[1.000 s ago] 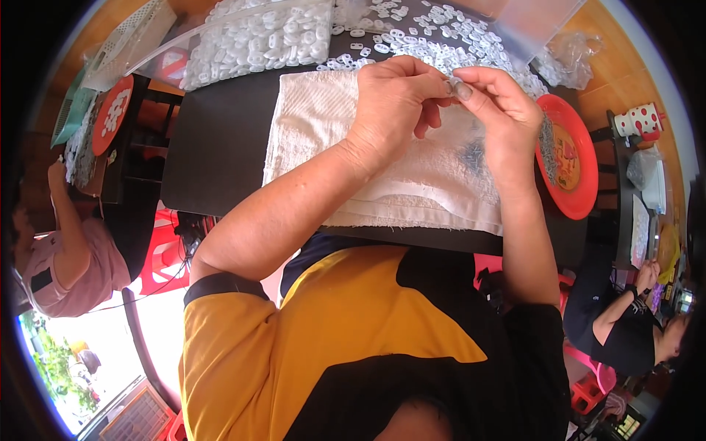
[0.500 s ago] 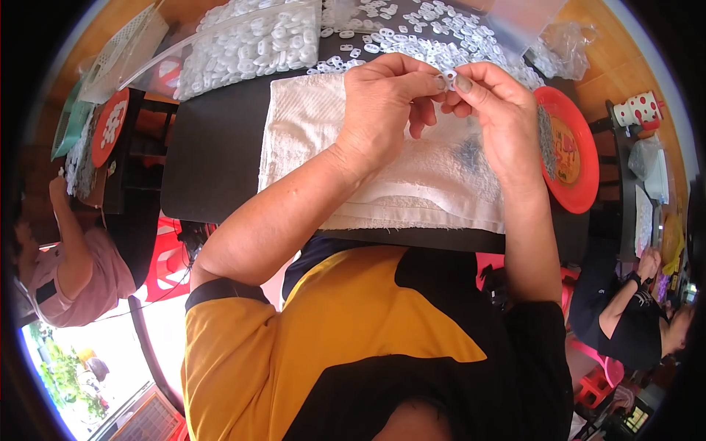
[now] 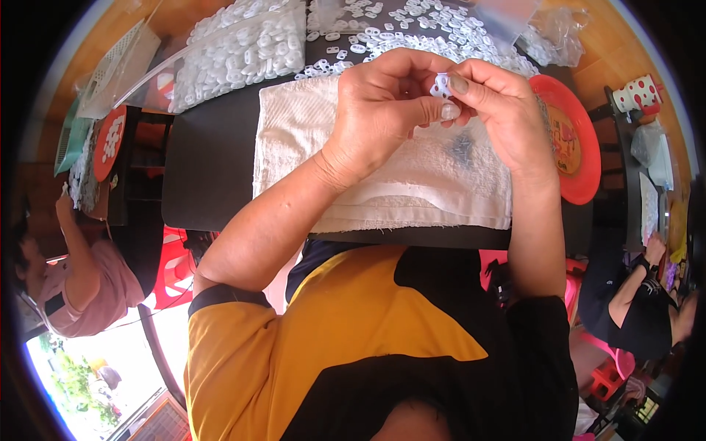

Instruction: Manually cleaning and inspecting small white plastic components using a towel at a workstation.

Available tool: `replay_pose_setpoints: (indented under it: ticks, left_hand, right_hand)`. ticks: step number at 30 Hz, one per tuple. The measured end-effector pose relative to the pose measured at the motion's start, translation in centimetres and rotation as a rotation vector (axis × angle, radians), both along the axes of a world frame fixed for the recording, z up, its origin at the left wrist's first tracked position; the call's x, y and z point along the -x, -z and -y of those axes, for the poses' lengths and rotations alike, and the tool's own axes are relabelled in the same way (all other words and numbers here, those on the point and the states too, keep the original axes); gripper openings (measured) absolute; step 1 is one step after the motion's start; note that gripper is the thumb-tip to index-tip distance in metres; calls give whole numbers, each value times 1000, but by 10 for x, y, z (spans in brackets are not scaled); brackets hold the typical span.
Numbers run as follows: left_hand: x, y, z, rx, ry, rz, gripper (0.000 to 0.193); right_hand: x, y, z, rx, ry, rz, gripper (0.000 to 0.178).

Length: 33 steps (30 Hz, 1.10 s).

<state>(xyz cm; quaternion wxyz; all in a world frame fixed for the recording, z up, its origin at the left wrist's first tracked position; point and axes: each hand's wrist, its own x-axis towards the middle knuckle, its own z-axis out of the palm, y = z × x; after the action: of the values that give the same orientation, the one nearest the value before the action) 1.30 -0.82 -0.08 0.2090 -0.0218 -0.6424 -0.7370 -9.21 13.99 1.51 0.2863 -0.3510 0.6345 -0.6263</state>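
Above the far part of a white towel [image 3: 309, 147], both hands meet around a small white plastic piece with holes [image 3: 440, 86]. My right hand [image 3: 507, 110] pinches it between thumb and index finger. The fingers of my left hand [image 3: 375, 117] curl around its other side, with the left thumb just below it; the contact there is partly hidden. A patch of small dark-grey bits [image 3: 462, 149] lies on the towel below the hands. Beyond them are many loose white plastic pieces [image 3: 441, 37], partly covered by my fingers.
A clear bag of white pieces [image 3: 246, 55] lies at the far left of the dark table [image 3: 206, 169]. A red plate [image 3: 586, 162] sits beside my right forearm, a crumpled clear bag [image 3: 555, 37] beyond it. One person [image 3: 95, 283] sits at left, another [image 3: 632, 309] at right.
The left thumb has moved down, below the white piece, and the left fingers have curled in. The piece has turned and sits slightly lower. The view has shifted a little.
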Motion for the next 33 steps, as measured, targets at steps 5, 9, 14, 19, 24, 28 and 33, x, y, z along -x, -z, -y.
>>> replay_pose_setpoints:
  ticks: [5, 9, 14, 19, 24, 28, 33]
  left_hand:
    - [-2, 1, 5, 93, 41, -27, 29]
    - [-2, 1, 3, 63, 55, -46, 29]
    - [-3, 0, 4, 122, 42, -41, 27]
    - [-5, -1, 1, 4, 51, -169, 18]
    - [-5, 2, 2, 48, 50, -212, 15]
    - [-7, -3, 4, 165, 21, -223, 15]
    - [-4, 3, 6, 57, 94, -201, 15]
  right_hand:
    - [-1, -4, -3, -11, -44, -39, 24]
    - [-4, -3, -2, 36, -58, 31, 24]
    - [-3, -4, -3, 23, -81, 7, 25]
    - [-15, -1, 4, 114, -1, 180, 24]
    - [-19, 0, 4, 139, -42, 165, 21]
    - [-21, 3, 5, 171, -40, 183, 20]
    - [-20, 9, 6, 211, -83, 217, 19]
